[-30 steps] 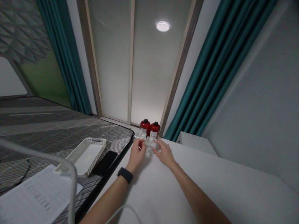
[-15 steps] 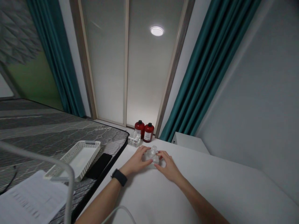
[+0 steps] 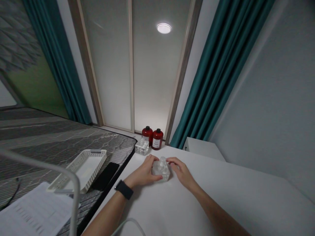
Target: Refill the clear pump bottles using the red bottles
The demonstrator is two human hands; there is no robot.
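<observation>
From my head camera, two clear, square-bodied, glass-like bottles show on the white table (image 3: 209, 203). One, the clear bottle with a knobbed top (image 3: 161, 167), sits between my hands and is my landmark. My left hand (image 3: 145, 170), wearing one dark-banded watch (image 3: 124, 189) at the wrist, holds its left side between thumb and fingers. My right hand (image 3: 182, 170) is loosely curved at its right side; I cannot tell whether the fingertips touch it.

Beyond the landmark, to the left, stands the second clear bottle (image 3: 142, 147). Right beside that are two round red bottles with black caps, a left one (image 3: 147, 132) and a right one (image 3: 157, 140) with a white label showing.

Left of the landmark lie one flat black phone-like slab (image 3: 107, 176), one white perforated plastic basket (image 3: 95, 173) and printed white paper (image 3: 36, 209). The basket shows white inside, paper or its own floor; what fills the bottles I cannot tell.
</observation>
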